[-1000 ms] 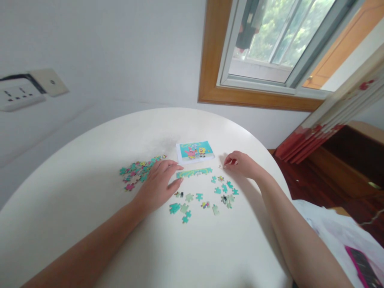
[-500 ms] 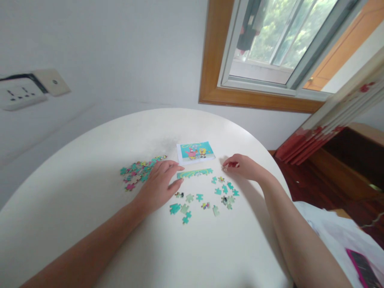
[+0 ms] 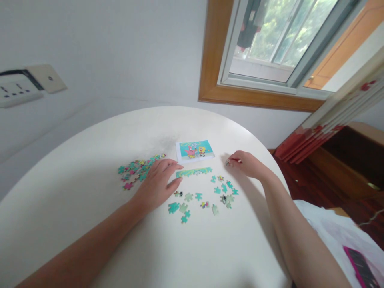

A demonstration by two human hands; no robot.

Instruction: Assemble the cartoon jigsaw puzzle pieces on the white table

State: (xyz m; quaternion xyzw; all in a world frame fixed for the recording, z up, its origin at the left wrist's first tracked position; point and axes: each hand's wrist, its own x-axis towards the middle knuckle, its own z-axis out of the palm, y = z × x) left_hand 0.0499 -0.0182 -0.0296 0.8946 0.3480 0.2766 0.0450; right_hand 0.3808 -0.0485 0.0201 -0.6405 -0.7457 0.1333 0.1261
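Observation:
My left hand (image 3: 160, 182) rests on the table with fingers apart, its thumb and index tip near the left end of a joined strip of puzzle pieces (image 3: 194, 172). Under and beyond its knuckles lies a heap of loose puzzle pieces (image 3: 135, 171), teal, pink and yellow. To the right of the strip, my right hand (image 3: 243, 163) pinches a small puzzle piece (image 3: 227, 162) between thumb and fingertips; its picture is too small to make out. A reference picture card (image 3: 195, 151) with a pink starfish and a yellow sponge figure lies just behind the strip.
Scattered loose pieces (image 3: 224, 188) lie in front of the strip, teal, pale green and patterned. The round white table (image 3: 168, 256) meets the wall near a wood-framed window (image 3: 258, 98). At the lower right, a pink-edged phone (image 3: 361, 266) lies on a white cloth.
My right hand has shifted slightly right and up with the small piece in its pinch. My left hand stays by the strip. The view has moved a little.

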